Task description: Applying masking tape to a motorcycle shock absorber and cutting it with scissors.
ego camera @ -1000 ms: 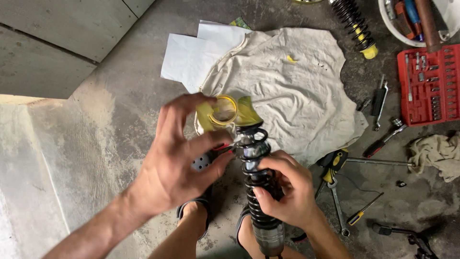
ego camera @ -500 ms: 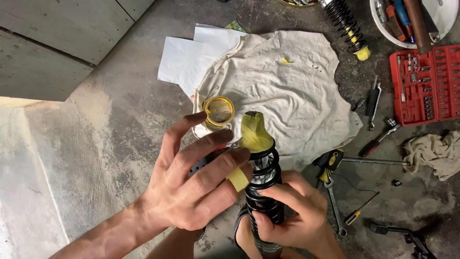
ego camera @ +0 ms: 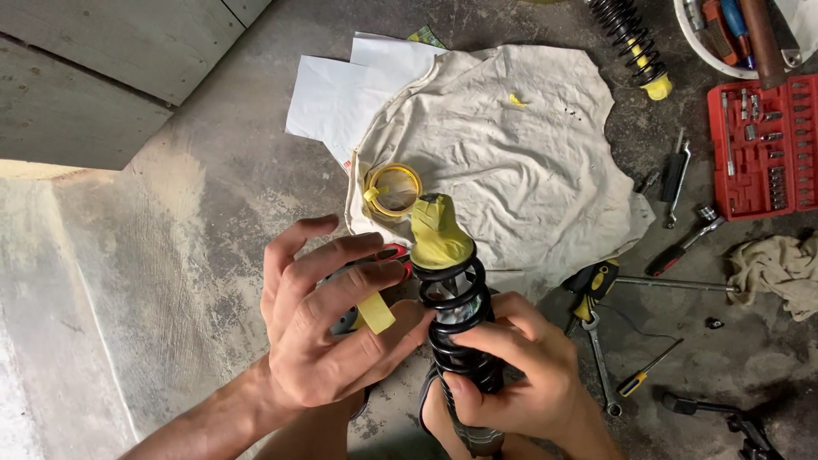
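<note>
My right hand (ego camera: 520, 366) grips a shock absorber with a black coil spring (ego camera: 456, 319), held upright near the bottom middle. Yellow masking tape (ego camera: 436, 234) covers the shock absorber's top end. My left hand (ego camera: 328, 336) is beside the spring, fingers spread, with a short strip of yellow tape (ego camera: 375, 313) stuck to its fingertips. A roll of yellow tape (ego camera: 393, 189) lies on the dirty white cloth (ego camera: 511, 162) just beyond the shock absorber. Something red and black (ego camera: 394, 252) lies behind my left fingers, mostly hidden.
White paper sheets (ego camera: 336, 98) lie under the cloth on the concrete floor. A second shock absorber (ego camera: 629, 43), a red socket set case (ego camera: 763, 145), a white bucket of tools (ego camera: 724, 34), wrenches (ego camera: 596, 358), screwdrivers (ego camera: 643, 370) and a rag (ego camera: 780, 268) lie at right.
My left hand put the tape roll down on the cloth and came back to the spring with a torn strip of tape. The shock absorber's top now shows fully wrapped in yellow.
</note>
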